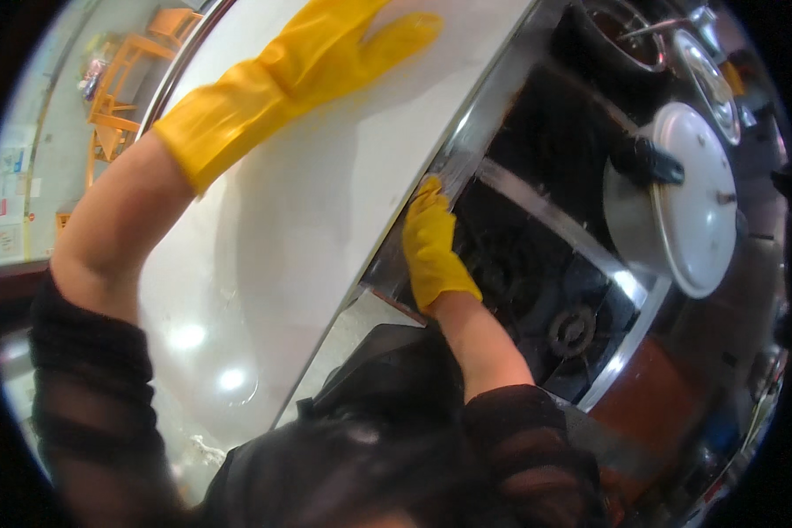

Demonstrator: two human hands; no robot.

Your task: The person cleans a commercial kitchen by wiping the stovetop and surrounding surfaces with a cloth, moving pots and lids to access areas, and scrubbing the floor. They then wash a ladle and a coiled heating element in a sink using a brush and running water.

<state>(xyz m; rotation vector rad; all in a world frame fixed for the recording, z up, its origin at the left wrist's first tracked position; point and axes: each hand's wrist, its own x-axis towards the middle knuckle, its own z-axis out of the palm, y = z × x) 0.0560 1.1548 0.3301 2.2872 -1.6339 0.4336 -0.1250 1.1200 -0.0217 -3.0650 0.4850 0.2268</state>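
My left hand (343, 56) wears a long yellow rubber glove and reaches over a smooth white surface (297, 198). Its thumb is spread away from the rest; the other fingers pass beyond the top of the picture. In a matching yellow glove, my right hand (430, 231) is down at the metal edge strip (465, 142) of a black stove top (534, 218), beside the white surface. Its fingers are bent and bunched at the strip. Whether something thin lies under them I cannot tell.
A lidded grey-white pot (693, 198) with a black handle stands on the stove's far side. Beyond it are a dark pot (624, 33) with a utensil in it and a metal lid (709, 86). A burner (573, 332) shows nearer me. Wooden chairs (115, 99) stand past the white surface.
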